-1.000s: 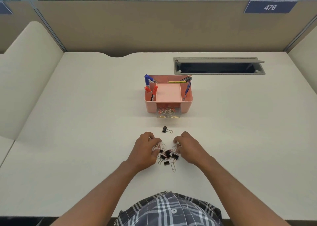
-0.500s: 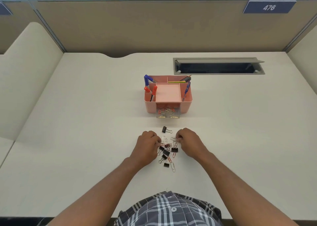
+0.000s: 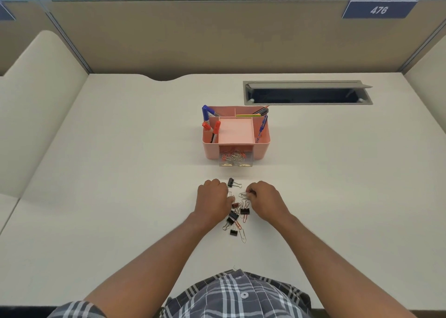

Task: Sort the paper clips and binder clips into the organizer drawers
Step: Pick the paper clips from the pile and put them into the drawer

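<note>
step: we judge picking paper clips out of the mixed pile [image 3: 237,215] on the desk [image 3: 120,197].
left hand [image 3: 213,200]: fingers curled at the pile's edge; we cannot tell what they hold.
right hand [image 3: 264,200]: fingertips pinch a paper clip [image 3: 244,194].
drawer [image 3: 236,158]: open under the pink organizer [image 3: 261,146], clips inside.
next: we'd carry the pinched clip to the drawer, leaving the binder clip [image 3: 231,183].

Beige partition [image 3: 217,35] behind cream desk [image 3: 120,172].

two hands [image 3: 213,200] [image 3: 264,200] over clip pile [image 3: 237,215], pink organizer [image 3: 235,134]
</note>
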{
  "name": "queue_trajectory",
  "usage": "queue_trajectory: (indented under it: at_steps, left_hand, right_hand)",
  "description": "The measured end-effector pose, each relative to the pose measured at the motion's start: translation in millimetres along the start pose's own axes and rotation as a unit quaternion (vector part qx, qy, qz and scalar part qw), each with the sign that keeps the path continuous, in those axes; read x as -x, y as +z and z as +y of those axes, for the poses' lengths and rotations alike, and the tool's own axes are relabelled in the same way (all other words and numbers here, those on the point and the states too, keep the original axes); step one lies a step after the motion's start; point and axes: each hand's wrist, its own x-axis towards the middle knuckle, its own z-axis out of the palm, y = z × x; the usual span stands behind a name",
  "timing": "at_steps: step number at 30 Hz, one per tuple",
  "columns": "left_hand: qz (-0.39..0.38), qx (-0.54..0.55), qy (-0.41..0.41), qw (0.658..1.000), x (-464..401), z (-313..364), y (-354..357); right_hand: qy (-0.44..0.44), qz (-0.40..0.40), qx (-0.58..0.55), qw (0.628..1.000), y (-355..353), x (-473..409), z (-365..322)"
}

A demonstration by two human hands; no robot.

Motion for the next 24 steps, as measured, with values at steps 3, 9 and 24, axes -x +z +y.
queue_trajectory:
  at_steps: [3, 9, 24]
  left_hand:
    - [-0.007, -0.012, -0.007, 1.000, -1.5, 3.8, 0.3]
    - [-0.036, 0.009, -0.025, 0.999, -3.8, 6.8, -0.6]
    - [0.002, 0.196, -0.006, 0.981, 5.1, 0.1, -14.8]
  right_hand:
    - [-0.013, -0.007, 0.029, 0.999, 2.7, 1.0, -0.3]
    - [-0.029, -0.016, 0.045, 0.998, 2.8, -0.4, -3.1]
    - [-0.009, -0.018, -0.081, 0.997, -11.2, 1.8, -0.3]
